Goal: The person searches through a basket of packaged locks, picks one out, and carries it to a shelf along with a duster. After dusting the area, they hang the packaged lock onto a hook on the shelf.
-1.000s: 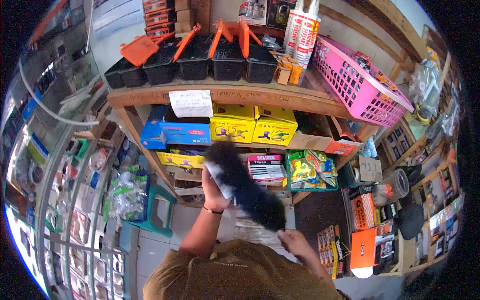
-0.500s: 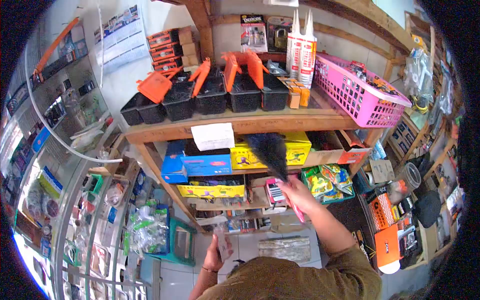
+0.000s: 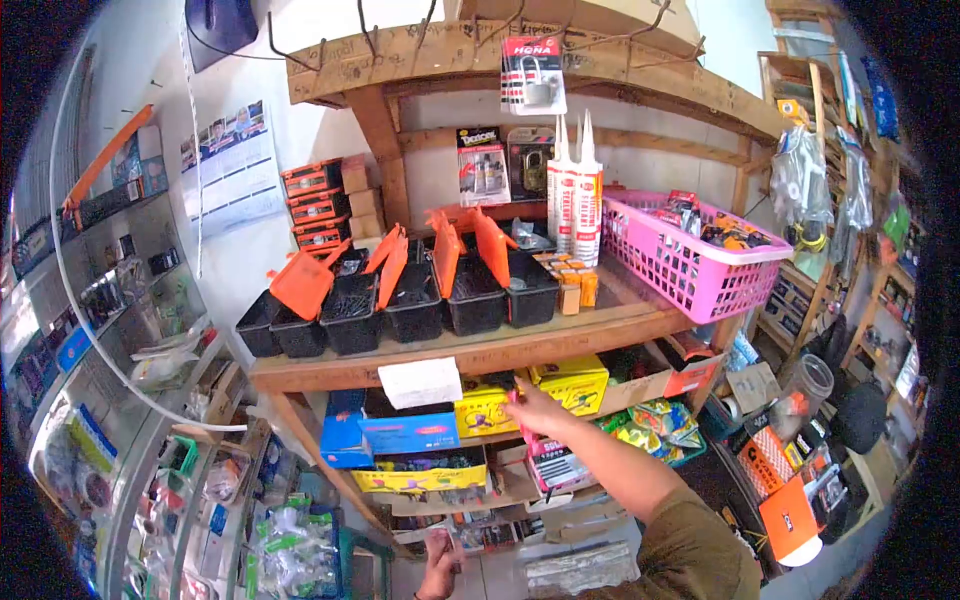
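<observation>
- Nearest, low in the view, the left hand [image 3: 438, 568] is raised with its fingers bent; blur hides whether they grip anything.
- The right hand [image 3: 541, 412] reaches forward, fingers closed around a thin pink handle [image 3: 527, 438]; this sits before the shelf's middle tier, its far end hard to separate from the dark gaps between boxes.
- Just below that hand lies a pink-and-white cardboard box [image 3: 556, 468], its small print too blurred to read.
- Hand and forearm stand in front of two yellow cardboard boxes [image 3: 572, 393] and hide part of them; their lettering is unclear.
- A blue cardboard box [image 3: 410, 435] stands to their left; colourful plastic packets [image 3: 655, 425] lie to the right.
- A white paper sheet [image 3: 420, 383] hangs from the wooden shelf's front edge [image 3: 560, 350], overlapping the tier below; its writing is illegible.
- On top, black plastic bins [image 3: 412, 322] stand in a row with orange lids [image 3: 303, 284] raised.
- Beside them, white sealant tubes [image 3: 588, 215] read "SEALANT", next to a pink perforated plastic basket [image 3: 690, 285].
- A hanging padlock pack [image 3: 533, 80] appears to read "HONA".
- Farthest, a printed wall calendar [image 3: 235, 165] is too small to read.
</observation>
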Demonstrator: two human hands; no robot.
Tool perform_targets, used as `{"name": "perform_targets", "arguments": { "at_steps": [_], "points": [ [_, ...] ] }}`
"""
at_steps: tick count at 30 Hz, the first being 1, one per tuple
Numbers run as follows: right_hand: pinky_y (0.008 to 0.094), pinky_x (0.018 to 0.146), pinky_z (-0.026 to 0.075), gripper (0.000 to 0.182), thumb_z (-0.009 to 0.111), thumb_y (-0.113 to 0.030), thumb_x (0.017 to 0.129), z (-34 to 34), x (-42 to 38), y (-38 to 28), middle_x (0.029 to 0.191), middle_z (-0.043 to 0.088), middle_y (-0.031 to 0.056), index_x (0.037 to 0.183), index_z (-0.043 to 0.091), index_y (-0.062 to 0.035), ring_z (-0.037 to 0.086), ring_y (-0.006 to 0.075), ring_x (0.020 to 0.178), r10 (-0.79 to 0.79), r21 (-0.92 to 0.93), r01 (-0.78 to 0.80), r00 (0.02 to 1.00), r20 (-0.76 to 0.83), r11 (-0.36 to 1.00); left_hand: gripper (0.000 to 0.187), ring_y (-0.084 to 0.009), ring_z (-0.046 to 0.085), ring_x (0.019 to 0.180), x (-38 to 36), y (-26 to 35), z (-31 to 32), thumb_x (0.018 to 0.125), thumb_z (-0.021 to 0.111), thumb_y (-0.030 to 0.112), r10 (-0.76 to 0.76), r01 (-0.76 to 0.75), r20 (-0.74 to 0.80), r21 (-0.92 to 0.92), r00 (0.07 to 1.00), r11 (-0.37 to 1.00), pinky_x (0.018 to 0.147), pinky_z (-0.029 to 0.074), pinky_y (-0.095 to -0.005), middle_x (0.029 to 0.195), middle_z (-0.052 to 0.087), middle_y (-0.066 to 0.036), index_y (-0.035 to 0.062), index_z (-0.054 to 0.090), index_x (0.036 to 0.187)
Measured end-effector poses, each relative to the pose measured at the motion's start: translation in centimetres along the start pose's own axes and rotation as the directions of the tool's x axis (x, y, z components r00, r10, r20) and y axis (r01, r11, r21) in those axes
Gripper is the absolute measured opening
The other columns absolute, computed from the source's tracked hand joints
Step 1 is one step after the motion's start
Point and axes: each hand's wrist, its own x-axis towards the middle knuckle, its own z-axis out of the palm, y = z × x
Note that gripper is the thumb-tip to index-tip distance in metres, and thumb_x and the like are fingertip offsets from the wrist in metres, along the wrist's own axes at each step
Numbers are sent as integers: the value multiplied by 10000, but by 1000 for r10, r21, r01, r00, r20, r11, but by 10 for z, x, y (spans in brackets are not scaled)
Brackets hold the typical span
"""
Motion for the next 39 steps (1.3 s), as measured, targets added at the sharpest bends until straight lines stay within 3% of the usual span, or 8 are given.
{"name": "perform_targets", "arguments": {
  "at_steps": [3,6,7,10,13,15,20,39],
  "points": [
    [383,761,438,720,550,-312,751,-16,-19,15,1042,505,253,1281,217,42,551,328,878,-221,-331,214,975,17,919,466,-125,339,531,-2,2,16,843,481,359,408,-398,46,349,912,849,532,343,-275,634,377,-27,24,343,1136],
    [419,799,416,642,532,-333,767,-53,-47,2,1057,494,231,1254,281,1,510,364,943,-299,-436,360,932,204,825,624,-86,381,482,15,20,40,811,572,290,581,-566,121,449,805,692,428,368,-235,808,405,-50,84,212,1276],
    [416,790,421,625,533,-332,769,-68,-57,-7,1052,501,214,1256,292,-24,513,356,939,-391,-403,467,883,261,787,538,-159,460,873,11,56,79,665,657,76,549,-381,6,726,836,572,775,405,-304,970,447,-69,58,323,1087],
    [403,742,438,607,544,-323,772,-111,-86,-41,992,523,170,1261,304,-55,532,337,888,-677,-258,746,666,312,614,601,-195,497,721,30,138,167,562,742,103,636,-643,383,728,670,238,682,426,-305,868,484,-80,27,374,1030],
    [400,680,436,555,562,-325,768,-159,-105,-87,875,504,150,1166,343,-6,538,319,786,-894,-346,871,420,158,348,533,-228,488,737,52,212,258,516,755,128,719,-737,600,650,350,-184,670,408,-309,858,483,-112,31,453,944],
    [345,706,442,453,621,-294,732,-200,-126,-129,926,506,157,1006,375,-31,550,292,790,-840,-422,795,528,127,436,575,-233,492,769,75,254,320,524,760,140,769,-731,640,520,-10,-442,672,409,-316,885,487,-124,19,447,990],
    [364,792,417,509,568,-119,706,-261,-74,-196,1025,493,186,1155,349,-20,515,321,929,-997,-613,788,13,-73,56,558,-323,467,884,113,332,414,589,690,189,801,-564,550,593,-238,-575,776,398,-380,936,472,-183,-23,411,1023],
    [381,875,395,591,575,-230,661,-291,-53,-282,1289,302,168,1202,396,-78,461,344,1054,-961,-865,453,256,-108,218,669,-418,520,885,139,403,452,621,678,333,891,-500,452,780,36,-376,745,456,-412,999,444,-292,-99,366,1026]
  ]
}}
